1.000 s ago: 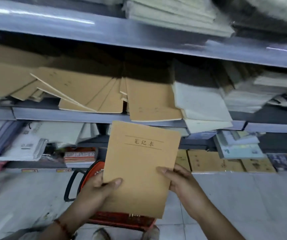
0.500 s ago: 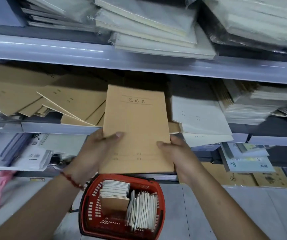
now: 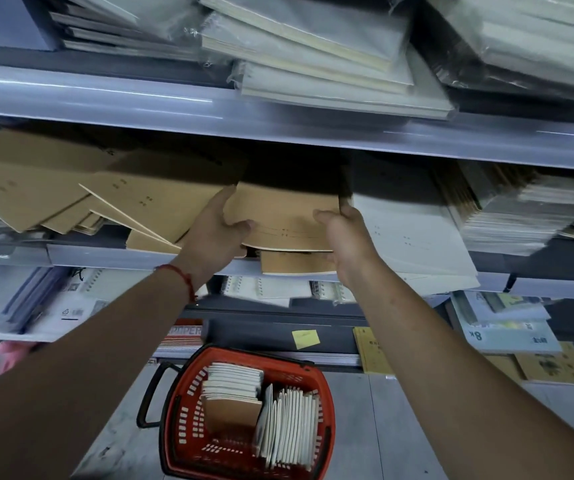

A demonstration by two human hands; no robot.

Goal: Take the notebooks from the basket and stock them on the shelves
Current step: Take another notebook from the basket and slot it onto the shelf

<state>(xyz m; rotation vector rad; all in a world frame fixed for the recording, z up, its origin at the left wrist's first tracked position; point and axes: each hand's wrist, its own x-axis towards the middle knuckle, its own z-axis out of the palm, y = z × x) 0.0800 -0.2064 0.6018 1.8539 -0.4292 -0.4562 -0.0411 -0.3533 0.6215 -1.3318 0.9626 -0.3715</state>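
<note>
A brown notebook (image 3: 283, 216) lies half inside the middle shelf (image 3: 147, 257), on top of another brown notebook (image 3: 296, 265). My left hand (image 3: 214, 233) grips its left edge with the thumb on the cover. My right hand (image 3: 346, 237) grips its right edge, thumb on top. Below on the floor stands the red basket (image 3: 327, 386), holding several more notebooks (image 3: 289, 424), some brown, most showing white page edges.
Fanned brown notebooks (image 3: 70, 192) lie left of the held one and white notebooks (image 3: 410, 237) to its right. The upper shelf (image 3: 313, 126) carries plastic-wrapped pads (image 3: 313, 64). Lower shelves hold spiral pads (image 3: 271, 289) and yellow books (image 3: 372, 351). A grey floor (image 3: 399, 427) surrounds the basket.
Both hands have lifted the brown notebook from above the basket up and forward, and tipped it flat into the middle shelf onto the brown pile.
</note>
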